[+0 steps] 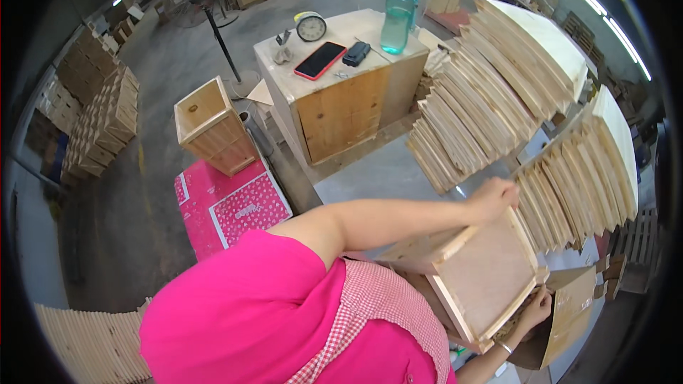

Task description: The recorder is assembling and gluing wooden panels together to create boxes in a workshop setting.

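The person's bare left hand (493, 200) curls over the far upper corner of a pale, square-framed wooden box (487, 274), seemingly steadying it; how tightly it grips cannot be told. The bare right hand (537, 307) has bent fingers near the box's right corner, at the mouth of an open brown cardboard carton (573, 306); whether it grasps anything is unclear.

The box sits tilted just before the red-and-white checked apron (384, 299), its flat panel facing up and rightward. The body runs back leftward, partly hidden, so its long axis stays uncertain.

Beyond stand tall stacks of thin wooden panels (491, 92), probably kept there for easy reach. Leftward, an open-topped wooden box (220, 131) stands on a pink patterned carton (206, 206), its long axis near upright.
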Tool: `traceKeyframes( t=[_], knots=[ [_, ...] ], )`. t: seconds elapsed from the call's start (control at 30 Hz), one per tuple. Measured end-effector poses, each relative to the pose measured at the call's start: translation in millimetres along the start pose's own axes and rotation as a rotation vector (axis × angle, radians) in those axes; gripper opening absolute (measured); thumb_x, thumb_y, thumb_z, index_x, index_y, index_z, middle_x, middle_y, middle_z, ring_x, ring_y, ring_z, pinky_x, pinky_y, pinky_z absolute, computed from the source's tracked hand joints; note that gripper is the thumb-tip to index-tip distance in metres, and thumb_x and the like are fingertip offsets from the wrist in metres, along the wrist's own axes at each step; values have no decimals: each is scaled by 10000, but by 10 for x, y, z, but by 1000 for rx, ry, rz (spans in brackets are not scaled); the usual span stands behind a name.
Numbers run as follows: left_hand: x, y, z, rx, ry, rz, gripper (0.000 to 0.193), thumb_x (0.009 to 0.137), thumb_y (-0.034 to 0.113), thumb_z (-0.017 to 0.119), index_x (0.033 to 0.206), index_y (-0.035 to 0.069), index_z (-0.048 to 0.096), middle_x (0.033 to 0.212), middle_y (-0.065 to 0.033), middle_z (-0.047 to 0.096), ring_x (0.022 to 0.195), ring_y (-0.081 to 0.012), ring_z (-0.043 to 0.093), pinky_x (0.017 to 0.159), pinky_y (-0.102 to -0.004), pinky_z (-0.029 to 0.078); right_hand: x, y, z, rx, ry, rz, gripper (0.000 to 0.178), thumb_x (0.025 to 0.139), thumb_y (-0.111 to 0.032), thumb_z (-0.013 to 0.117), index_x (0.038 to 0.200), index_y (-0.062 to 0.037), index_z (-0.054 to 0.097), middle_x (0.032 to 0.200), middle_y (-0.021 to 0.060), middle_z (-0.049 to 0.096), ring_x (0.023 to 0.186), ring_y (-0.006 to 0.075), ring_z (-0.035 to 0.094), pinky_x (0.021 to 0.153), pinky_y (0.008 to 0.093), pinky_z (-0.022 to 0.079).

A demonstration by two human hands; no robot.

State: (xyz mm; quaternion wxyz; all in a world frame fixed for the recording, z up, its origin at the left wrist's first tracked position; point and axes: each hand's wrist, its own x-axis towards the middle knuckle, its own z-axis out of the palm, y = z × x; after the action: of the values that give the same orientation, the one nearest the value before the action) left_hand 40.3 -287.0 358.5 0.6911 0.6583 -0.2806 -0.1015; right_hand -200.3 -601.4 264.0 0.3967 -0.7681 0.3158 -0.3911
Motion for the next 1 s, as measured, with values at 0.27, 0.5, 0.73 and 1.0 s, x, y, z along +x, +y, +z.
traceKeyframes(
  t=[0.27, 0.5, 0.73, 1.0],
  knots=[
    [37, 19, 189, 282, 168, 356, 415, 951, 313, 592, 1220, -3, 605, 1186, -217, 652, 1035, -311, 648, 924, -452, 475, -376, -1985, -65, 6, -30, -252, 191, 1028, -194, 572, 940, -24, 580, 777, -8, 545, 714, 58, 480, 618, 220, 390],
    [-251, 1063, 113, -128, -712, 280, 316, 844, 214, 676, 1090, 19, 714, 1107, -160, 702, 964, -282, 670, 826, -380, 513, -823, -2740, 358, 18, -379, -494, 108, 1036, -71, 515, 968, 11, 531, 890, 20, 538, 792, 91, 518, 735, 222, 438],
    [-477, 1009, 325, -300, -396, 403, 149, 772, 128, 722, 865, 16, 755, 919, -122, 720, 850, -269, 680, 766, -345, 517, -963, -2813, 342, 76, -389, -412, 152, 957, -15, 593, 1083, 70, 601, 871, 54, 626, 755, 131, 566, 690, 261, 461],
    [-519, 1242, 313, -73, -375, 510, 152, 732, 129, 773, 821, 8, 749, 849, -124, 707, 802, -253, 685, 722, -342, 530, -946, -2720, 231, -24, -273, -598, 131, 907, 31, 617, 1029, 79, 608, 841, 145, 620, 714, 239, 588, 663, 328, 466]
  ],
)
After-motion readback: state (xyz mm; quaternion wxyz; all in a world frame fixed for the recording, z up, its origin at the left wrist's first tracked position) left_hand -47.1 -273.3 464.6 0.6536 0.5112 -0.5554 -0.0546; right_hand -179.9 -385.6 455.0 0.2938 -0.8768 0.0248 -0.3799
